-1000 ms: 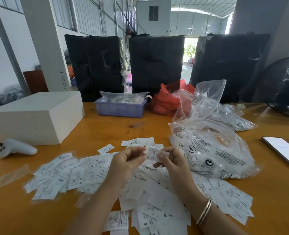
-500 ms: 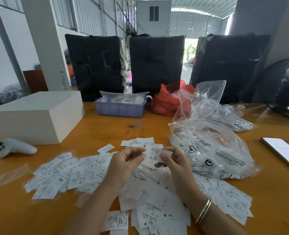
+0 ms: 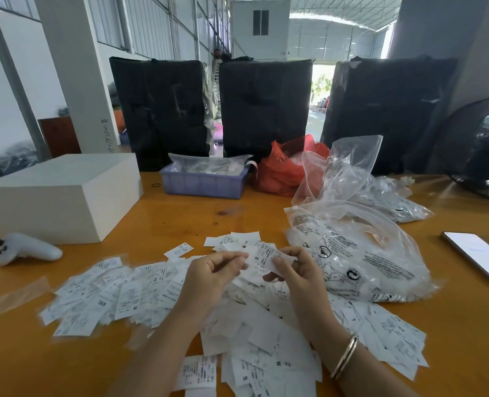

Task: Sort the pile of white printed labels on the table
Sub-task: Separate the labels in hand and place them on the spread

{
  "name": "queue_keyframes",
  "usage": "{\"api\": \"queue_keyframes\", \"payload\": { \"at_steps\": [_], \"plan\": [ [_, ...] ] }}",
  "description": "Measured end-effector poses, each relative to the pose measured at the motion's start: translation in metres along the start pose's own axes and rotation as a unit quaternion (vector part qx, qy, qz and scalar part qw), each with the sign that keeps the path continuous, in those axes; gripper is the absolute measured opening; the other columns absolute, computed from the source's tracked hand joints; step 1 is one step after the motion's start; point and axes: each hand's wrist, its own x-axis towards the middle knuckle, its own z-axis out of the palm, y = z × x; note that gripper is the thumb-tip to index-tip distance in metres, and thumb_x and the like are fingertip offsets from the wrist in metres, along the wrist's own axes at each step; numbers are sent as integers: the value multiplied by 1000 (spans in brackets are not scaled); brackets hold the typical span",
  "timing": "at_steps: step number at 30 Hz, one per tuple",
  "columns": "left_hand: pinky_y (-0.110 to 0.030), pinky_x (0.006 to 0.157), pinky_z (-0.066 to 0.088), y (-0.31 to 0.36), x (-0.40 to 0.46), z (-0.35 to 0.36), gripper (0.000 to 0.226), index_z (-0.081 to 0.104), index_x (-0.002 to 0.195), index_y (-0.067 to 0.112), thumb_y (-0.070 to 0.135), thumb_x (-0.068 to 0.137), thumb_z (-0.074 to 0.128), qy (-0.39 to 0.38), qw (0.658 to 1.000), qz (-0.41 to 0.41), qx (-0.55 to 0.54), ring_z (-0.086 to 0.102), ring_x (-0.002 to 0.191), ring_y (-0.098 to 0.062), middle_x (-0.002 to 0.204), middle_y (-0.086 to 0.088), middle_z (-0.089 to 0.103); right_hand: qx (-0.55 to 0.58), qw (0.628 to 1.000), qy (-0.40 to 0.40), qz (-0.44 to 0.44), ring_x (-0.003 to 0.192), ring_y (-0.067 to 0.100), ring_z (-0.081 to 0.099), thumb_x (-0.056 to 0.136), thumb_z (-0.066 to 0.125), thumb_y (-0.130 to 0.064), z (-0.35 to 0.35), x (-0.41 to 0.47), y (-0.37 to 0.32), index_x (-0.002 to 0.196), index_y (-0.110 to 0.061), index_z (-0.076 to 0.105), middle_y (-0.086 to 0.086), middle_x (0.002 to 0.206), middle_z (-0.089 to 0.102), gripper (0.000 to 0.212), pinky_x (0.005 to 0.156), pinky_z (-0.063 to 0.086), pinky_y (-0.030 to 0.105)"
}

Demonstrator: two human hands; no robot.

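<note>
The pile of white printed labels (image 3: 237, 308) lies spread across the near half of the orange worktop (image 3: 163, 219), running from the left foreground to the right foreground beneath both forearms. Both hands are raised just above the middle of the pile. The right hand (image 3: 300, 275) pinches a single label (image 3: 266, 257) marked "S" between thumb and curled fingers. The left hand (image 3: 208, 277) is curled, its fingertips (image 3: 239, 260) meeting the left edge of the same label; whether they grip it or only touch it cannot be told. A bangle (image 3: 345, 357) sits on the right wrist. A few separate labels (image 3: 237, 239) lie just beyond the hands, apart from the main pile. To the right of the pile, touching its edge, lies a clear printed plastic bag (image 3: 360, 253), with further clear bags (image 3: 349, 173) behind it. A phone (image 3: 479, 256) with a lit screen lies near the right edge. On the left stand a white box (image 3: 57, 196) and, just in front of it, a white handheld controller (image 3: 22, 249). A lilac tray (image 3: 203, 183) and a red bag (image 3: 283, 170) sit at the far side, in front of three black wrapped bundles (image 3: 266, 107).
</note>
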Motion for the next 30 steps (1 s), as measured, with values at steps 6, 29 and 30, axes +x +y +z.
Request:
{"api": "queue_keyframes", "payload": {
  "at_steps": [6,29,30],
  "plan": [
    [-11,66,51,1,0,1,13,73,86,33,21,85,67,0,1000,-1,-4,67,76,1,82,13,74,7,999,-41,2,62,22,67,88,60,-4,1,-1,-1,88,-4,58,6,75,71,3,56,50,19],
    [-9,67,49,1,-1,3,16,71,86,34,19,87,65,-5,1000,18,18,67,74,-2,79,12,74,-18,999,-33,-7,62,24,68,89,60,-7,4,-2,-2,92,-4,58,9,76,70,4,57,53,22],
    [-9,68,49,1,-1,2,15,71,87,33,19,88,65,-7,1000,18,17,67,74,-2,79,11,74,-14,1000,-26,-8,61,23,68,90,59,-7,4,-1,-2,91,-5,58,7,74,71,3,56,52,21]
  ]
}}
